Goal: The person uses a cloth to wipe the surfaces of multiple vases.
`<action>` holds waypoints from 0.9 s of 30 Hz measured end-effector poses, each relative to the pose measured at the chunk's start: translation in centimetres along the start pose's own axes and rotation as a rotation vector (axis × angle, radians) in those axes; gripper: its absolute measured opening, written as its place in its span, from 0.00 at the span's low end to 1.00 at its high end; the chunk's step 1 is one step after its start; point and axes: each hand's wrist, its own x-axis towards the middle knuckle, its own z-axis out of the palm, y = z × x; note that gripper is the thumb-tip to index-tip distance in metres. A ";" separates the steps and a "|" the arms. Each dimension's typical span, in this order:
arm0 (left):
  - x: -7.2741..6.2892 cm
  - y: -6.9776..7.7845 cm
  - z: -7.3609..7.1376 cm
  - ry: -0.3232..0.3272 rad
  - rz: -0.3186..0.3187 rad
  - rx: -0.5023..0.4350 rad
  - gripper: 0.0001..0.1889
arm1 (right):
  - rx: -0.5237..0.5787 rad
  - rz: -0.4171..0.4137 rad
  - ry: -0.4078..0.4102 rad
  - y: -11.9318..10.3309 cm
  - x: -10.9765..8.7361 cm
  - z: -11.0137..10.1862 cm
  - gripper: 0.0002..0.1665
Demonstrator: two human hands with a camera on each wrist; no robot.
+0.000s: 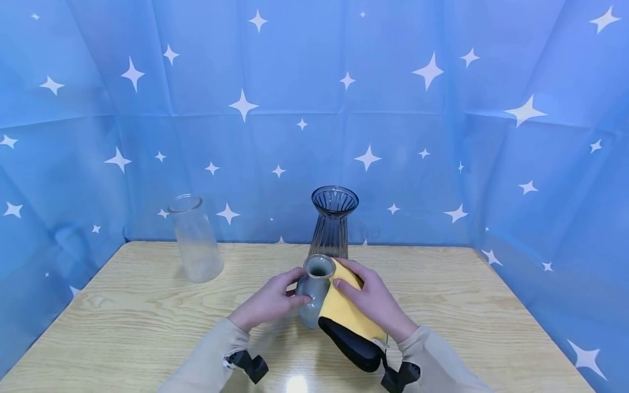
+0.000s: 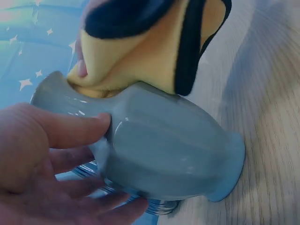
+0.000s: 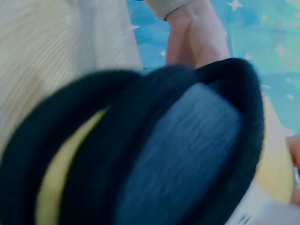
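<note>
A grey-green glazed ceramic vase [image 1: 310,305] with a narrow neck and flared rim stands on the table in the head view. My left hand [image 1: 272,299] grips its left side, thumb in front, fingers behind; in the left wrist view the thumb lies at the neck of the vase [image 2: 159,140]. My right hand [image 1: 371,295] holds a yellow cloth [image 1: 351,314] with a black edge against the vase's right side. The folded cloth [image 3: 183,154] fills most of the right wrist view, hiding the right fingertips and the vase there.
Just behind the ceramic vase stands a dark ribbed glass vase [image 1: 334,224] with a flared mouth. A clear glass cylinder vase [image 1: 196,243] stands at the back left of the wooden table [image 1: 123,322]. A blue starry curtain [image 1: 295,71] hangs behind and at both sides.
</note>
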 end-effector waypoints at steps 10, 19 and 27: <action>-1.7 1.1 1.6 0.218 -0.048 0.174 0.26 | 0.076 -0.006 -0.002 0.6 0.6 -1.1 0.26; -1.3 1.1 2.2 0.245 -0.038 0.225 0.32 | -0.135 -0.145 -0.067 2.2 0.7 0.2 0.28; -0.5 0.4 1.8 0.249 -0.048 0.178 0.28 | -0.199 -0.099 0.053 3.1 -0.3 1.4 0.26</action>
